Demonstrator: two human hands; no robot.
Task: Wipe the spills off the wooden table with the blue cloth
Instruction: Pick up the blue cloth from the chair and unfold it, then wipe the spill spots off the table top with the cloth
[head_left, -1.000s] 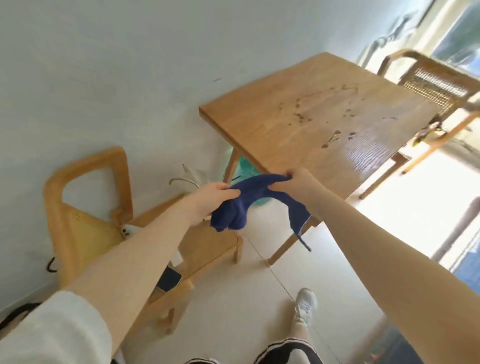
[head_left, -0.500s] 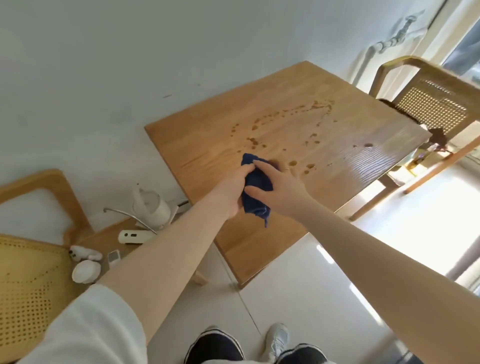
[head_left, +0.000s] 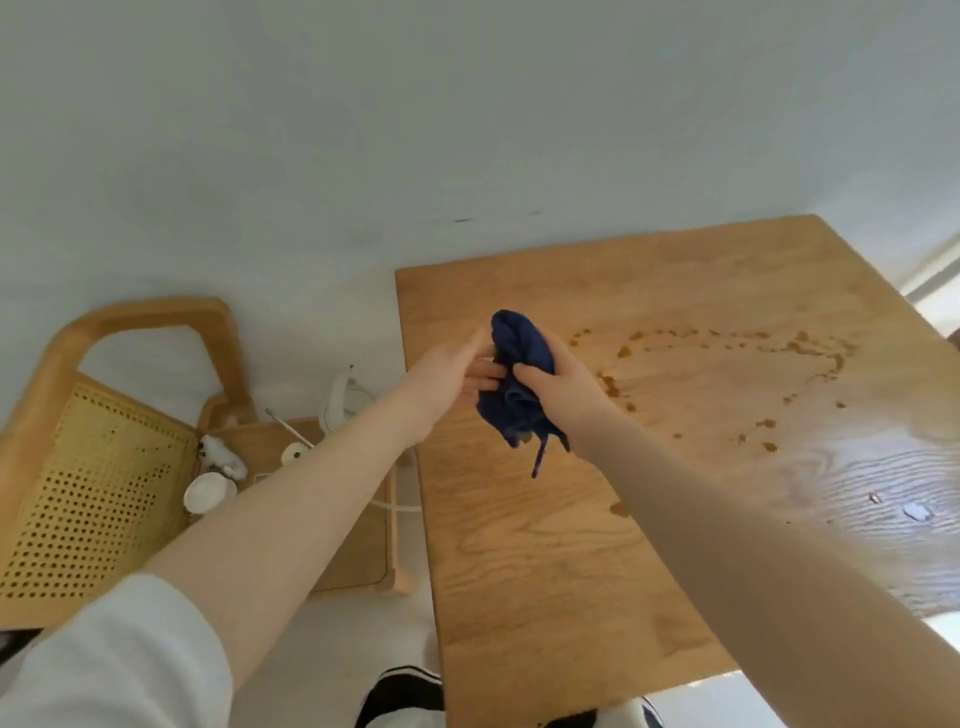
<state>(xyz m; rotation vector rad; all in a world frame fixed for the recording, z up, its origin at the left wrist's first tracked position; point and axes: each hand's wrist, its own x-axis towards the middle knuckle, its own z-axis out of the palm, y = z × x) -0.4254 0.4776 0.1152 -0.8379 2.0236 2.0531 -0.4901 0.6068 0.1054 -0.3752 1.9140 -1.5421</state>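
The blue cloth (head_left: 517, 374) is bunched up above the left part of the wooden table (head_left: 571, 545). My right hand (head_left: 558, 382) grips it from the right, and a loose corner dangles below. My left hand (head_left: 449, 371) is against the cloth's left side, fingers pointing into its folds. Brown spills (head_left: 727, 364) lie in a curved trail of drops on the tabletop, just right of my hands. A separate drop (head_left: 618, 508) sits nearer to me.
A wooden chair with a cane back (head_left: 98, 467) stands left of the table. Its seat holds a white kettle (head_left: 345, 402), a white round object (head_left: 208, 491) and small items. The white wall runs behind the table. My legs show at the bottom edge.
I have come right up to the table, which now fills the right of the view. The cloth went from stretched between both hands to bunched up above the tabletop.
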